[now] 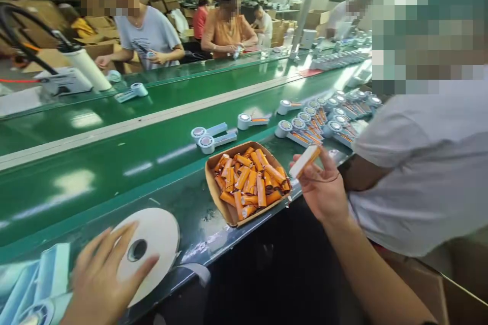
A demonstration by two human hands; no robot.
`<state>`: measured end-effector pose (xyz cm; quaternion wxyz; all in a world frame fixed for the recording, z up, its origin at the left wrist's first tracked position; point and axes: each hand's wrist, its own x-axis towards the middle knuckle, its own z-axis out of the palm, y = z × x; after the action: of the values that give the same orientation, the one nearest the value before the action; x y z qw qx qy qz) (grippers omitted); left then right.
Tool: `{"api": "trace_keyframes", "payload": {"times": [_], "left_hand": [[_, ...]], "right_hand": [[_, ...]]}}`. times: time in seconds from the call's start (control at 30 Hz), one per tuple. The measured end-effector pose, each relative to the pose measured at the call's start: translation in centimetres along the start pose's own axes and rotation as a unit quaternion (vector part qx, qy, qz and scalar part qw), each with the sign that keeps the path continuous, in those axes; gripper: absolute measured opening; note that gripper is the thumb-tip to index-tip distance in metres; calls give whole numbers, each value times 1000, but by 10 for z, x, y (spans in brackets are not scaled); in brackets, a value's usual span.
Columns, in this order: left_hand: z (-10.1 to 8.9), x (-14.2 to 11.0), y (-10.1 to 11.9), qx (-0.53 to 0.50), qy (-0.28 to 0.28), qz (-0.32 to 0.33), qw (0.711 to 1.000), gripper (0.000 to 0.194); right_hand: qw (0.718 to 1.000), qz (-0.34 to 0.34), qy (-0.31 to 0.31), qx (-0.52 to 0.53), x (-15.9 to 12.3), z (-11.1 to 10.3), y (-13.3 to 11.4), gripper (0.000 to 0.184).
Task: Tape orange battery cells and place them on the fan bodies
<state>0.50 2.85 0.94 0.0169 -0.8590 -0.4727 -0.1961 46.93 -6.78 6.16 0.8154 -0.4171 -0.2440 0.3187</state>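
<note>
My right hand is raised beside a small carton. Its fingers grip an orange battery with a white strip along one face. Several loose orange batteries with thin wires fill the carton. At the lower left, my left hand has its fingers spread over a large white tape roll; whether it touches the roll I cannot tell. A loose end of tape hangs at the bench edge. Light-blue fan housings lie left of that hand, partly cut off by the frame.
A green conveyor belt runs behind the bench edge. Several light-blue fan housings with orange batteries lie in rows at the right. A person in a white shirt sits close on my right. Other people work across the belt.
</note>
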Motion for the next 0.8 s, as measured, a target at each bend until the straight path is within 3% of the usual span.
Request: {"api": "trace_keyframes", "payload": {"times": [0.07, 0.1, 0.2, 0.23, 0.33, 0.43, 0.57, 0.7, 0.8], "left_hand": [[1, 55, 29, -36, 29, 37, 998, 51], [5, 90, 48, -54, 14, 56, 997, 44], [27, 198, 107, -41, -69, 65, 995, 44], [35, 229, 123, -12, -121, 69, 990, 44], [55, 292, 157, 53, -235, 75, 968, 36], [67, 316, 168, 83, -271, 85, 955, 23], [77, 330, 164, 90, -300, 134, 940, 18], [83, 333, 158, 79, -321, 128, 935, 23], [87, 335, 153, 60, -323, 110, 938, 24]], "right_hand": [[997, 53, -56, -14, -9, 10, 13, 60], [995, 67, -72, -18, -14, 18, 19, 61], [992, 80, -91, -22, -19, 37, 26, 66], [992, 81, -93, -21, -17, 40, 25, 67], [991, 86, -106, -13, -8, 37, 19, 69], [987, 86, -130, -25, 2, 25, 13, 67], [982, 56, -162, -84, 33, 25, 13, 67], [964, -21, -203, -168, 98, 46, 27, 61], [921, -46, -270, -277, 150, 65, 49, 48]]}}
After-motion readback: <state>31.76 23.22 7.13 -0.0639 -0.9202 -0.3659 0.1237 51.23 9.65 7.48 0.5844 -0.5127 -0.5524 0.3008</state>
